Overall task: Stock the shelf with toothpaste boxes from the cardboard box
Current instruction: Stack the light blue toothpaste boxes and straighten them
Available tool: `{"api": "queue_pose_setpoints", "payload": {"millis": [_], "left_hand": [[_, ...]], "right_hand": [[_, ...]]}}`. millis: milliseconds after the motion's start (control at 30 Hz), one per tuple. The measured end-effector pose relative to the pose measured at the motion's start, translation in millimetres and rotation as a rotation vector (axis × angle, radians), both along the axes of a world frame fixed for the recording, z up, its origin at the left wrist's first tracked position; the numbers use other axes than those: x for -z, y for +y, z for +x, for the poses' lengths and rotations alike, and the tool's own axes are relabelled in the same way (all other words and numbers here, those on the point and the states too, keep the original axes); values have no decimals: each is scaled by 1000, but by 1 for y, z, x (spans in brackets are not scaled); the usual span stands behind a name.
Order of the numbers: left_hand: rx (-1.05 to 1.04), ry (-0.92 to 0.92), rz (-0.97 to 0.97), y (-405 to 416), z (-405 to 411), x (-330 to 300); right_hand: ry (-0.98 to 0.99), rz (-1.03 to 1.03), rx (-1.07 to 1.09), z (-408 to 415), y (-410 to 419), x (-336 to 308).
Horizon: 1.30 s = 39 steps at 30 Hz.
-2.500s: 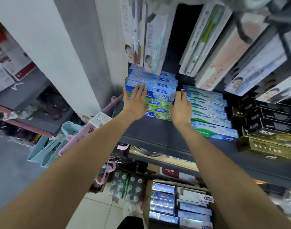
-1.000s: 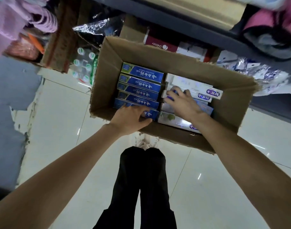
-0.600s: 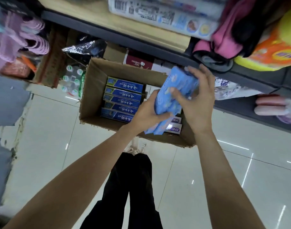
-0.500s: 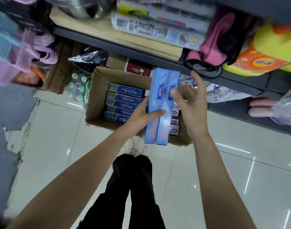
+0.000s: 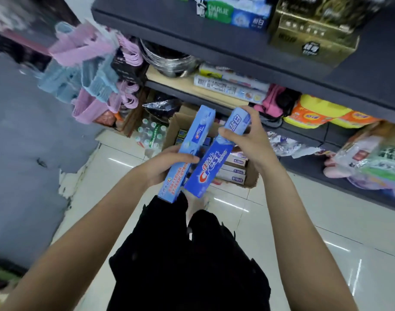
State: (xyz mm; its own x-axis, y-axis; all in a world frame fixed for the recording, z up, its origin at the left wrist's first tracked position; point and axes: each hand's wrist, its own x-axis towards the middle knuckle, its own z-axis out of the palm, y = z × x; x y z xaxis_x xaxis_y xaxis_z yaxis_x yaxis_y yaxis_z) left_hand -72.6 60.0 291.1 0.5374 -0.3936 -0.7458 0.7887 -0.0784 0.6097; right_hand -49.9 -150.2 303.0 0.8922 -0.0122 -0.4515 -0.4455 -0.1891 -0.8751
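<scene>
Below dark shelving [image 5: 248, 44], glossy pale floor tiles [image 5: 315, 221] bear a cardboard box [image 5: 251, 179]

Head view — steeply downward, close

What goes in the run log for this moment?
left hand: grips light blue box | right hand: grips Crest box | cardboard box: part-full | shelving: pending

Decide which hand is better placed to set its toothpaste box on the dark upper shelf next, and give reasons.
Probably the right hand: it grips the dark blue Crest box higher, nearer the dark upper shelf. The left hand holds the light blue box lower.
</scene>
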Motion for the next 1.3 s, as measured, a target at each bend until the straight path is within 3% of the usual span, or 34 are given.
{"api": "queue_pose_setpoints", "payload": {"millis": [133, 300, 400, 533, 633, 700, 833, 1000, 1133, 1300], "left_hand": [[63, -109, 21, 19, 5, -13], [74, -179, 27, 62, 33, -15], [-121, -223, -38, 95, 59, -14], [-447, -269, 19, 151, 114, -14], [-546, -290, 51, 192, 159, -22], [-613, -290, 66, 212, 183, -28], [-649, -339, -41, 245, 221, -31], [-724, -278, -146, 264, 250, -31], [-730, -217, -183, 272, 265, -23], [-708, -192, -171, 270, 279, -24]], "right_hand": [[-102, -200, -42, 10, 18, -23], [-50, -46, -164, 47, 33, -52], [-14, -59, -304, 78, 49, -65], [-114, -9, -26, 125, 83, -75], [-28, 335, 295, 176, 111, -76], [40, 444, 316, 218, 129, -73], [-169, 113, 282, 303, 167, -66], [-530, -561, 46, 390, 189, -47], [-637, -877, -95, 425, 188, -28], [-574, -1256, -212, 425, 185, -4]]}}
